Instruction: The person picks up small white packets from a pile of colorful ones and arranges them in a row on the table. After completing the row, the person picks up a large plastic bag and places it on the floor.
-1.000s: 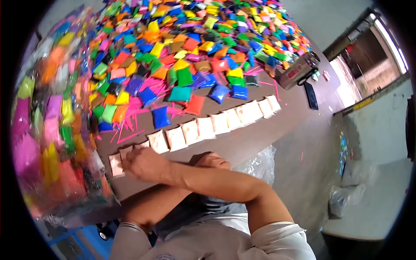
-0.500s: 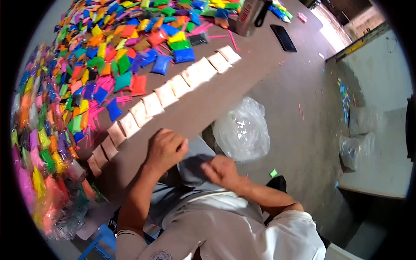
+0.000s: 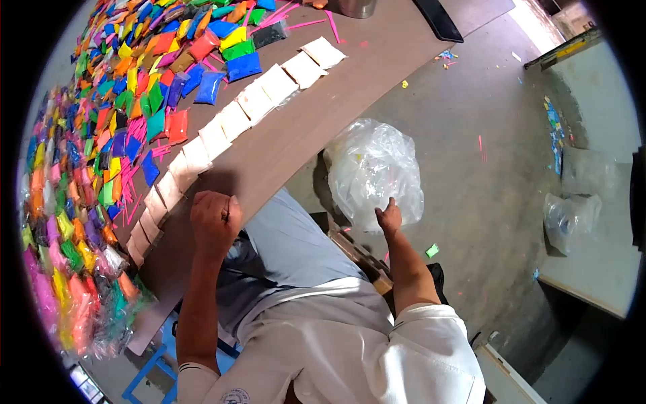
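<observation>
My left hand [image 3: 215,219] is closed in a fist over the table's near edge, beside a diagonal row of pale pink packets [image 3: 196,156]; any content of the fist is hidden. On the right, my right hand [image 3: 390,217] is at the near edge of a large clear plastic bag [image 3: 373,172], its fingers pressed together on the film. This bag stands low beside the table, bulging and crumpled. The pale packets lie flat, close to one another or overlapping, along the brown table [image 3: 296,124].
Many coloured packets [image 3: 161,81] and pink sticks [image 3: 136,128] cover the table's far left. A dark phone [image 3: 437,19] and a metal bottle [image 3: 356,7] are at the top. Another clear bag [image 3: 572,219] is on the right. A blue stool [image 3: 151,370] stands at the lower left.
My right hand has moved right, away from my lap, to the plastic bag. My left hand has shifted left, still closed. The view has shifted, with the bottle and phone nearer the top edge.
</observation>
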A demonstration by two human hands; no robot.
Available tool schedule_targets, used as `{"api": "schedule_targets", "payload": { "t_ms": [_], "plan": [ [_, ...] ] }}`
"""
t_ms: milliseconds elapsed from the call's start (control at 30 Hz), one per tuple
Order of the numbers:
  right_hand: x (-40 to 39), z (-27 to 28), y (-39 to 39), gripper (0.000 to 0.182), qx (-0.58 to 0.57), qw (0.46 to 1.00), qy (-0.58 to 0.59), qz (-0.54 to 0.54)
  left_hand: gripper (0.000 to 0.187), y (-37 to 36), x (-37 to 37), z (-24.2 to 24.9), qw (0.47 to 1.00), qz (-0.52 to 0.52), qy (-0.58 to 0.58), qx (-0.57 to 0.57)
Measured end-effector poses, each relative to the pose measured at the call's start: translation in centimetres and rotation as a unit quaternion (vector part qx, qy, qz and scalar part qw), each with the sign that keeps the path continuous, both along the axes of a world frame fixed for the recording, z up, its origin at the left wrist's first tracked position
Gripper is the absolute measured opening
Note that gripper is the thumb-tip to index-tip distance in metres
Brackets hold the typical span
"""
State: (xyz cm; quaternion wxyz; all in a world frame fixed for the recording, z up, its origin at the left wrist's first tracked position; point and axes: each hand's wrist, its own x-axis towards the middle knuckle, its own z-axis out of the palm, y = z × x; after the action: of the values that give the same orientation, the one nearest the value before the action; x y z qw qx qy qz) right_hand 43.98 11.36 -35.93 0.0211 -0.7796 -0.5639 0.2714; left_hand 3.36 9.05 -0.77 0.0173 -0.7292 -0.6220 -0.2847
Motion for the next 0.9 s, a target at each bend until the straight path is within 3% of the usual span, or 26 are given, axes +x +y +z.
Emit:
{"api": "schedule_targets", "payload": {
  "t_ms": [200,300,433,467,567,700,733,767,800,900],
  "plan": [
    [-4.7,0.8,2.8,0.103,-0.045,0.996,-0.058,-0.047,0.016,0.0,0.6,0.6,0.999,0.031,0.030,-0.015],
    [-4.9,-0.1,4.3,0.105,-0.082,0.993,-0.035,-0.071,0.017,0.0,0.6,0.2,0.999,0.036,0.013,0.002],
    [-3.1,-2.7,6.1,0.061,-0.045,0.999,-0.019,0.010,0.017,-0.1,0.7,0.3,0.999,0.052,0.016,-0.007],
    [-2.9,-3.0,6.0,0.027,0.051,0.998,-0.030,0.018,0.016,0.0,0.9,0.4,0.998,0.056,0.017,-0.003],
    [-2.0,-3.0,7.3,0.025,0.035,0.999,0.005,-0.005,0.017,-0.1,0.7,0.3,0.998,0.059,0.025,-0.008],
    [-0.5,-1.3,8.3,0.032,0.135,0.982,0.106,-0.084,0.019,0.0,0.8,0.3,0.998,0.070,0.007,0.007],
    [1.2,-2.0,9.0,0.032,0.107,0.970,0.194,-0.103,0.019,-0.1,1.1,0.2,0.995,0.096,-0.004,0.003],
    [3.1,-3.6,9.5,0.032,0.077,0.950,0.279,-0.121,0.019,-0.2,1.6,0.1,0.992,0.122,-0.016,-0.001],
    [3.5,-0.8,9.9,0.031,0.017,0.893,0.390,-0.224,0.019,-0.3,2.0,0.0,0.988,0.149,-0.027,-0.006],
    [5.4,4.3,10.9,0.036,-0.036,0.820,0.503,-0.272,0.020,-0.7,3.4,0.0,0.977,0.212,-0.024,-0.011]
  ]
}}
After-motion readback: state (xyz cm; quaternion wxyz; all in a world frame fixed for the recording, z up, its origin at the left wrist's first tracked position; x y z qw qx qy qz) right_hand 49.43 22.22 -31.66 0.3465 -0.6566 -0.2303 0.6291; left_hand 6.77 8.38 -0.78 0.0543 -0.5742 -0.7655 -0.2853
